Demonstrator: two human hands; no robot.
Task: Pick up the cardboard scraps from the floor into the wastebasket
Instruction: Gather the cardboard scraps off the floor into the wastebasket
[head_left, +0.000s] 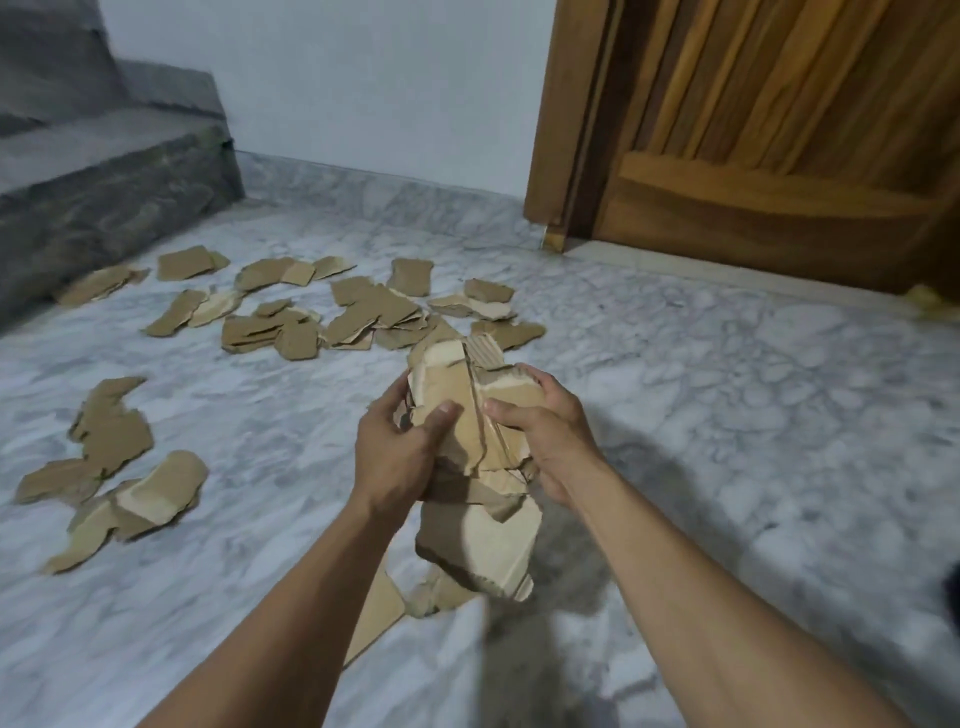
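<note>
Both my hands hold one bundle of torn brown cardboard scraps (470, 415) above the marble floor. My left hand (395, 452) grips its left side, thumb across the front. My right hand (545, 431) grips its right side, fingers curled over the top edge. More pieces hang from the bundle's lower end (478, 545). Several loose scraps (332, 306) lie scattered on the floor beyond my hands, and another group (119, 467) lies at the left. A few pieces (384, 608) lie under my left forearm. No wastebasket is in view.
A grey stone step (104, 182) rises at the back left. A wooden door (779, 140) and its frame stand at the back right. The white wall (363, 78) runs between them. Grey-white marble floor (727, 415) spreads to the right.
</note>
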